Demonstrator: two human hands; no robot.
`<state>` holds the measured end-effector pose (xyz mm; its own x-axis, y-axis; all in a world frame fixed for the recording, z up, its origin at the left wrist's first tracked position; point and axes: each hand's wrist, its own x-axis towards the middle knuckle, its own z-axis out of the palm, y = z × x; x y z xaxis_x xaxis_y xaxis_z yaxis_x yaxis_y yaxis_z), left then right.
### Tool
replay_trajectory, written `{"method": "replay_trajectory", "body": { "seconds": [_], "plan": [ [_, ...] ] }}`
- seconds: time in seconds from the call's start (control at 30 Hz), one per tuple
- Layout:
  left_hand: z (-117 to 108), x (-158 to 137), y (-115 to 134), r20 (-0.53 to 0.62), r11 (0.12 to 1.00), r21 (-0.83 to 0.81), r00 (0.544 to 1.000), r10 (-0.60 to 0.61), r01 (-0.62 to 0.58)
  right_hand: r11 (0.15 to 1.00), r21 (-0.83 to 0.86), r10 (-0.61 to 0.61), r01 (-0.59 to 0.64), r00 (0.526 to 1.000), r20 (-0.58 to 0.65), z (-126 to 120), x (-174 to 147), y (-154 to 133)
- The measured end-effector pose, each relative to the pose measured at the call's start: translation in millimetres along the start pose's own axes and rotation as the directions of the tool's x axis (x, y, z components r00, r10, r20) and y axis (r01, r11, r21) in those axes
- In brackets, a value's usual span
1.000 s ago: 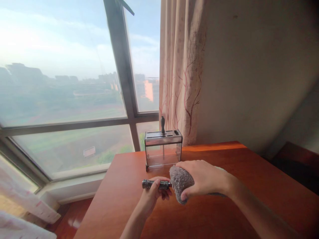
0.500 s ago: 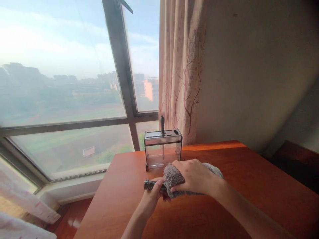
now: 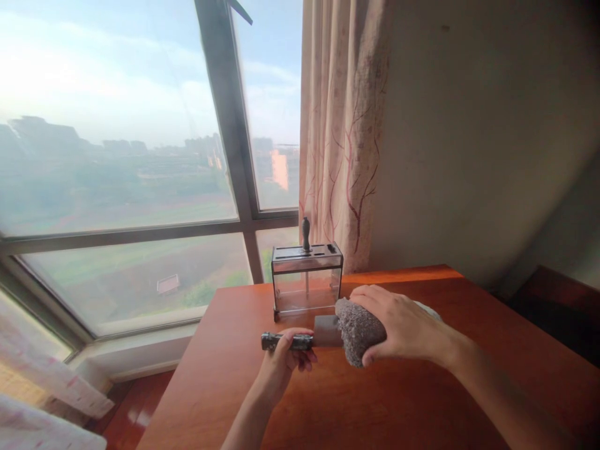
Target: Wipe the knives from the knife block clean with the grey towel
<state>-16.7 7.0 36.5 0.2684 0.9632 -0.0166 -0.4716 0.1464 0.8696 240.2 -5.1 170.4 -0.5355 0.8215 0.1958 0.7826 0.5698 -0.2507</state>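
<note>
My left hand (image 3: 285, 356) grips the dark handle of a kitchen knife (image 3: 325, 331), its thumb lying along the handle. The broad blade points to the right, and only its part near the handle shows. A grey fluffy cloth (image 3: 359, 331) is folded round the rest of the blade. Closed over that cloth is my right hand (image 3: 396, 325), which hides the blade's far end. Just behind the knife stands a clear knife block (image 3: 307, 284) with a dark slotted top. One tool with a dark upright handle (image 3: 305, 234) sits in it.
Everything is above a reddish-brown wooden table (image 3: 328, 406). A large window (image 3: 122, 187) rises beyond its left side. A patterned curtain (image 3: 342, 125) hangs behind the knife block, beside a plain wall (image 3: 469, 137) on the right.
My right hand has slid the cloth to the right along the blade, baring the part near the handle. My left hand has shifted slightly left with the knife.
</note>
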Motion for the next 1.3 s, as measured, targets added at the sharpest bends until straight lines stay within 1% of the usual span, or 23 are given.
{"method": "replay_trajectory", "body": {
  "seconds": [0.13, 0.2, 0.37, 0.57, 0.7, 0.9, 1.03, 1.1, 1.17, 1.3],
  "plan": [
    [0.5, -0.4, -1.3, 0.008, 1.0, 0.0, 1.0, -0.016, 0.016, 0.995, -0.063, 0.076, -0.073, 0.996, 0.048, 4.5, -2.3, -5.3],
    [1.0, -0.5, -1.9, 0.027, 1.0, 0.017, 0.999, -0.024, 0.023, 0.991, -0.101, 0.091, -0.086, 0.994, 0.053, 9.8, 0.7, -9.5],
    [3.4, -0.4, -4.2, 0.069, 0.998, 0.054, 0.997, -0.044, 0.04, 0.99, -0.14, 0.023, -0.014, 0.998, 0.064, 18.6, 13.8, -20.7],
    [6.4, -0.3, -1.2, 0.035, 0.998, 0.055, 0.999, -0.029, 0.027, 0.988, -0.152, -0.015, 0.024, 0.998, 0.063, 13.4, 23.8, -26.0],
    [5.4, -1.0, 2.8, 0.03, 0.998, 0.059, 0.999, -0.015, 0.014, 0.993, -0.118, -0.013, 0.021, 0.997, 0.073, 7.1, 19.7, -15.9],
    [4.7, -2.7, 5.2, 0.019, 0.998, 0.057, 1.0, 0.004, -0.005, 0.994, -0.083, 0.084, -0.076, 0.991, 0.102, -1.2, 0.2, 20.3],
    [6.5, -1.7, 2.8, 0.025, 0.998, 0.06, 1.0, -0.015, 0.014, 0.987, -0.118, 0.125, -0.111, 0.984, 0.127, -0.7, -7.0, 35.9],
    [7.3, -0.7, -0.6, 0.034, 0.997, 0.066, 0.999, -0.03, 0.027, 0.983, -0.146, 0.133, -0.113, 0.982, 0.133, 2.2, -5.4, 33.6],
    [8.1, 0.4, -5.2, 0.05, 0.996, 0.081, 0.998, -0.044, 0.04, 0.984, -0.151, 0.111, -0.09, 0.985, 0.135, 6.7, -0.1, 24.3],
    [8.7, 1.4, -13.2, 0.088, 0.992, 0.108, 0.993, -0.075, 0.066, 0.996, -0.087, 0.046, -0.035, 0.99, 0.133, 18.1, 15.8, -2.0]
  ]
}}
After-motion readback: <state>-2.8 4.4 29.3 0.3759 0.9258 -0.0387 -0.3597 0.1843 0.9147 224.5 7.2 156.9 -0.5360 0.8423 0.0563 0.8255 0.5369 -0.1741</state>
